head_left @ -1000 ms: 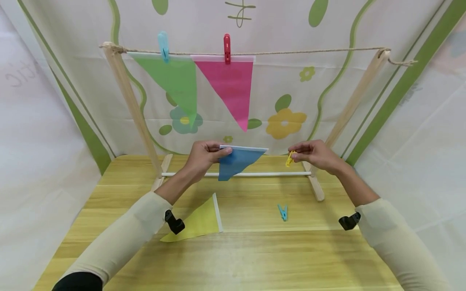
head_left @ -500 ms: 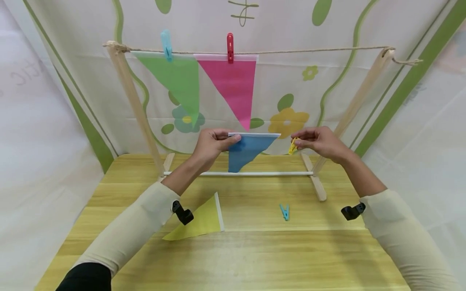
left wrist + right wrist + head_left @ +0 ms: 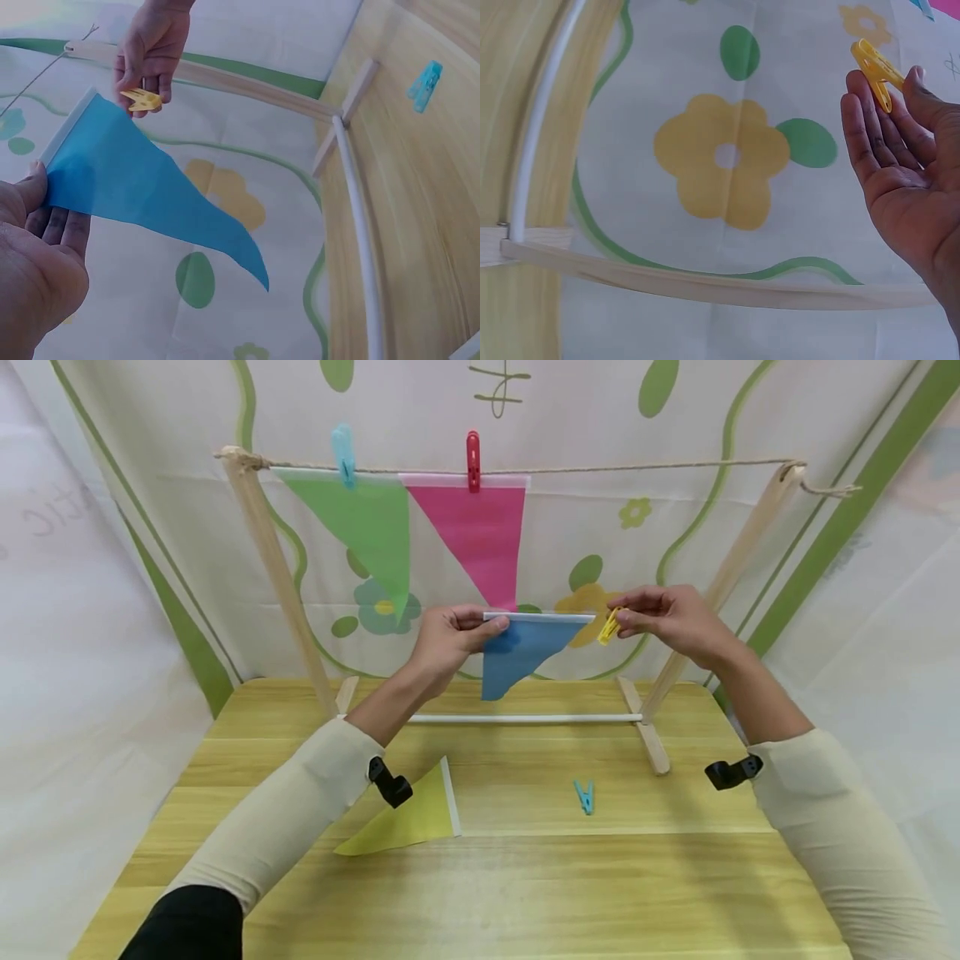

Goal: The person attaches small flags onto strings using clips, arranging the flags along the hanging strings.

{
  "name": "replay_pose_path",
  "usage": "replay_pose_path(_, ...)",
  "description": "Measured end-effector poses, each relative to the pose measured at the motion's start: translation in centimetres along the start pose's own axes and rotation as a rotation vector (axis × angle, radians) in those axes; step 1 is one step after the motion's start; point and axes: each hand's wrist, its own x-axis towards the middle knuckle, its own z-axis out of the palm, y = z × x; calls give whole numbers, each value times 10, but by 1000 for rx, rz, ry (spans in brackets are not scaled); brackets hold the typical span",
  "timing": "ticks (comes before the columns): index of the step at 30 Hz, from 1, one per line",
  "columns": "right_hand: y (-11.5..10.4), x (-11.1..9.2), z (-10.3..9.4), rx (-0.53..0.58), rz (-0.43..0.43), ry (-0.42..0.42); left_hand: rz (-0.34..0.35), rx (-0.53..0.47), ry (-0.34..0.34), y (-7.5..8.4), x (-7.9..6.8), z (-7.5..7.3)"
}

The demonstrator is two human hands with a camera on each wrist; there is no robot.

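My left hand (image 3: 453, 647) pinches a blue triangular flag (image 3: 525, 647) by the left end of its white top edge; its tip hangs down in the left wrist view. To the right, my right hand (image 3: 678, 620) holds a yellow clothespin (image 3: 611, 627) between thumb and fingers, a short way from the flag's far corner. Behind and above both hands runs a twine line (image 3: 637, 467). A light blue clothespin (image 3: 342, 456) and a red clothespin (image 3: 473, 462) sit on it, over a green flag (image 3: 367, 518) and a pink flag (image 3: 480, 527).
Wooden posts (image 3: 277, 568) stand at both ends of the twine, joined low down by a white rod (image 3: 525, 719). On the wooden table (image 3: 525, 893) lie a yellow flag (image 3: 412, 814), partly behind my left wrist camera, and a blue clothespin (image 3: 584, 797). A printed cloth forms the backdrop.
Both hands have risen toward the twine and shifted somewhat right, carrying the blue flag and the yellow clothespin. The hanging flags and the things on the table have stayed put.
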Motion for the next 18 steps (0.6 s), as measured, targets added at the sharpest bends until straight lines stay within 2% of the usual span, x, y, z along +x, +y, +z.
replay_pose_path(7, -17, 4, -15, 112, -95, 33, -8, 4, 17, 11, 7, 11)
replay_pose_path(14, -31, 9, -27, 376, -190, 57, -1, 8, 35, 21, 13, 18)
replay_pose_path(18, -41, 11, -31, 481, -227, 93, 15, 31, 39, 25, 16, 21)
